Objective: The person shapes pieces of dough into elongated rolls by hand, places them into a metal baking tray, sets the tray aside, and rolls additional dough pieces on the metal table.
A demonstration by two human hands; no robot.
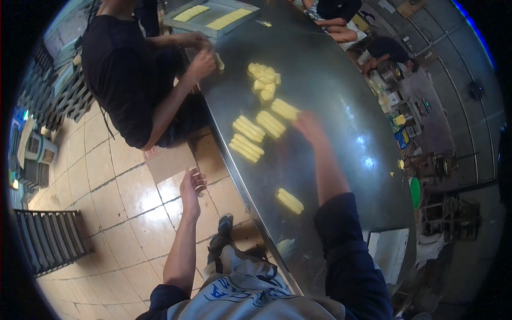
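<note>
My right hand (308, 127), blurred, reaches over the steel table (346, 160) and touches the right end of a group of pale yellow dough sticks (284, 109); its grip is unclear. Three more groups of sticks (248, 129), (271, 124), (246, 147) lie left of and below it, with a heap of shorter dough pieces (264, 80) beyond. A small separate group (289, 200) lies nearer me. My left hand (193, 184) hangs off the table's left edge, fingers apart and loosely curled, holding nothing.
A co-worker in dark clothes (114, 69) works at the table's left side beside a metal tray of dough strips (213, 33). Other people (389, 53) are at the upper right. A white tray (389, 250) sits at lower right. A slatted rack (48, 240) stands on the tiled floor.
</note>
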